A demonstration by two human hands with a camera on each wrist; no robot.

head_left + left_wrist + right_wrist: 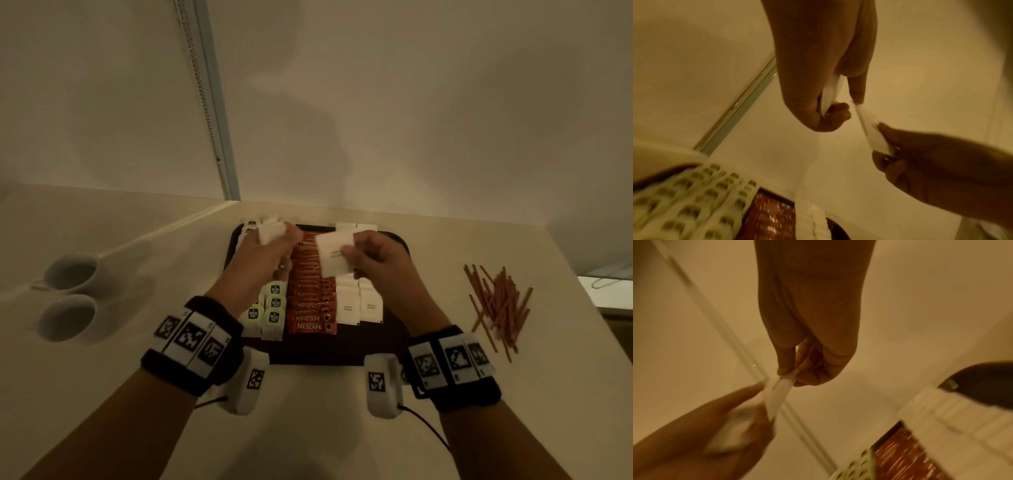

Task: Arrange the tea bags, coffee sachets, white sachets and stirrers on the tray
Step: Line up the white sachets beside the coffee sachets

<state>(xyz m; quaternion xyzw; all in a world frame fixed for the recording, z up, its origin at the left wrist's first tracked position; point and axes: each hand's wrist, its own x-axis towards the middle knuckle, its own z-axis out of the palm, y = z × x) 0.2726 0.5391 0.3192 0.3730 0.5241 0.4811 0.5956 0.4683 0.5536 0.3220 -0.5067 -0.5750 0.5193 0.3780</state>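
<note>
Hands hover side by side above the far half of the dark tray [346, 349]. The right hand [375, 260] pinches one white sachet [335, 251] between thumb and fingers; the left hand [270, 253] has its grip closed round a small bunch of white sachets [272, 231]. Stirrers [500, 305] lie loose on the table [308, 428], right of the tray.
</note>
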